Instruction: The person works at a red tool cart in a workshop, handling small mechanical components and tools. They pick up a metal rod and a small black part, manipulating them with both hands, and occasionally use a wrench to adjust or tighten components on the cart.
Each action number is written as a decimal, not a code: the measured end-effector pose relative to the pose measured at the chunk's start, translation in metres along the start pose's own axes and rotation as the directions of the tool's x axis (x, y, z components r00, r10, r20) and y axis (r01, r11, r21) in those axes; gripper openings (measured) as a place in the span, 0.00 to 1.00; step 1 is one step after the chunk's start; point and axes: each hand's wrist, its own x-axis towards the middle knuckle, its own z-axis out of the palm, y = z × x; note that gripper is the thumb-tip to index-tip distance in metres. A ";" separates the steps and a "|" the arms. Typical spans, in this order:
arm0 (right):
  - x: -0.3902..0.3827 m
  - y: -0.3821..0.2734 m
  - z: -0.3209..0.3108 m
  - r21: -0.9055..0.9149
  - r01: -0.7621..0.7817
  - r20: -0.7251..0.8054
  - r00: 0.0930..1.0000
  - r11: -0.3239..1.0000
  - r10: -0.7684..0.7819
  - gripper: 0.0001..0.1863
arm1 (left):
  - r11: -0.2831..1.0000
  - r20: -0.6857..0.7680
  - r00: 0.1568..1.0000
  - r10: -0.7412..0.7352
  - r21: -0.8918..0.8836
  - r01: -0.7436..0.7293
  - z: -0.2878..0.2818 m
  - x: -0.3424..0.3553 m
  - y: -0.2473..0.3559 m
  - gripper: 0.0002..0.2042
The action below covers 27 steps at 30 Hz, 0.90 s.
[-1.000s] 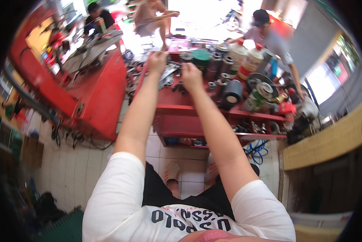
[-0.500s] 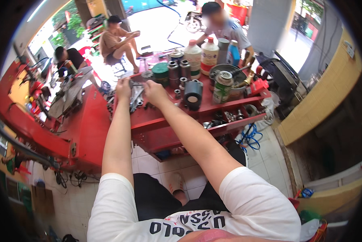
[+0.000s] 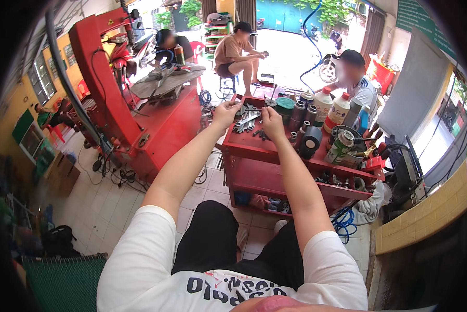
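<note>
L hand & R hand both out over far L part of red tool trolley, a gap btwn them. L: thumb & fingertips drawn together, pinch-like. R: fingers curled in. Whether either is clamped on a small part: can't tell, too small/hidden. Nearest: loose metal spanners, on trolley top btwn & just below hands; contact not clear. R of R hand: green-lidded tub, then upright dark metal cylinders.

Handling notes (judgement): work low, directly above spanners, so a dropped bit lands on trolley, not floor. L steady, R for fine moves; fingertips only, light pressure. Arms nearly straight, so body closer prob. = better control. R forearm passes close to cylinders, easy knock: lift R before any move to the R.
</note>
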 end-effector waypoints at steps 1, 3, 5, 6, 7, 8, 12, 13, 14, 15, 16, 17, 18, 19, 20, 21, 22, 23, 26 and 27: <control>-0.002 -0.012 0.000 0.026 0.003 0.018 1.000 1.000 -0.004 0.20 | 1.000 0.005 1.000 0.005 -0.010 -0.004 -0.009 -0.009 0.004 0.15; -0.010 -0.029 -0.002 0.060 0.018 0.037 0.999 0.998 -0.020 0.21 | 0.999 0.018 1.000 0.013 -0.036 -0.013 -0.016 -0.031 0.012 0.15; -0.025 -0.029 -0.013 0.072 0.027 0.039 0.999 0.997 -0.030 0.21 | 0.998 0.038 0.999 0.009 -0.066 -0.006 -0.008 -0.064 0.018 0.15; -0.031 -0.031 -0.013 0.117 -0.018 0.064 0.998 0.993 0.010 0.21 | 0.999 0.050 0.998 0.036 -0.037 -0.034 -0.013 -0.073 0.016 0.15; -0.039 -0.031 -0.012 0.159 -0.064 0.091 0.995 0.985 0.050 0.21 | 0.998 0.064 0.996 0.062 -0.008 -0.061 -0.019 -0.082 0.014 0.15; -0.046 -0.031 -0.013 0.199 -0.111 0.119 0.989 0.974 0.088 0.21 | 0.996 0.079 0.993 0.087 0.019 -0.089 -0.022 -0.090 0.010 0.15; -0.072 -0.022 -0.016 0.237 -0.146 0.115 0.986 0.960 0.121 0.20 | 0.997 0.146 0.986 0.075 0.019 -0.079 -0.019 -0.103 0.003 0.16; -0.074 -0.017 -0.017 0.279 -0.186 0.123 0.980 0.942 0.157 0.20 | 0.996 0.142 0.986 0.085 0.025 -0.090 -0.015 -0.099 0.002 0.15; -0.076 -0.012 -0.016 0.320 -0.225 0.130 0.973 0.920 0.192 0.20 | 0.990 0.153 0.980 0.123 0.048 -0.132 -0.013 -0.094 0.000 0.16; -0.076 -0.014 -0.015 0.356 -0.250 0.123 0.968 0.900 0.220 0.20 | 0.982 0.162 0.974 0.161 0.068 -0.174 -0.012 -0.088 -0.002 0.16; -0.075 -0.017 -0.015 0.385 -0.275 0.119 0.961 0.881 0.248 0.20 | 0.973 0.171 0.965 0.198 0.082 -0.214 -0.009 -0.083 -0.003 0.16; -0.073 -0.020 -0.016 0.415 -0.298 0.114 0.954 0.860 0.276 0.19 | 0.972 0.159 0.966 0.206 0.082 -0.220 -0.008 -0.079 -0.004 0.17; -0.071 -0.022 -0.017 0.435 -0.325 0.140 0.946 0.840 0.293 0.19 | 0.976 0.156 0.967 0.202 0.053 -0.212 -0.006 -0.074 -0.005 0.17; -0.070 -0.024 -0.016 0.456 -0.357 0.169 0.934 0.815 0.314 0.19 | 0.980 0.151 0.970 0.192 0.029 -0.199 -0.008 -0.067 -0.009 0.17; -0.070 -0.027 -0.015 0.477 -0.388 0.199 0.922 0.789 0.333 0.19 | 0.983 0.146 0.972 0.183 0.006 -0.186 -0.010 -0.062 -0.013 0.17; -0.072 -0.031 -0.018 0.487 -0.409 0.206 0.912 0.772 0.354 0.19 | 0.969 0.118 0.970 0.211 0.106 -0.224 -0.010 -0.059 -0.016 0.16; -0.073 -0.029 -0.023 0.495 -0.392 0.202 0.920 0.776 0.336 0.19 | 0.976 0.133 0.972 0.194 0.076 -0.205 -0.004 -0.059 -0.014 0.16; -0.075 -0.023 -0.029 0.502 -0.375 0.196 0.927 0.780 0.320 0.19 | 0.982 0.150 0.973 0.175 0.047 -0.184 0.002 -0.062 -0.010 0.15; -0.083 -0.025 -0.026 0.533 -0.385 0.224 0.923 0.753 0.314 0.19 | 0.987 0.174 0.974 0.142 0.047 -0.152 -0.011 -0.067 -0.029 0.14; -0.086 -0.027 -0.028 0.516 -0.382 0.215 0.924 0.767 0.316 0.19 | 0.986 0.188 0.972 0.144 0.051 -0.156 -0.010 -0.077 -0.025 0.13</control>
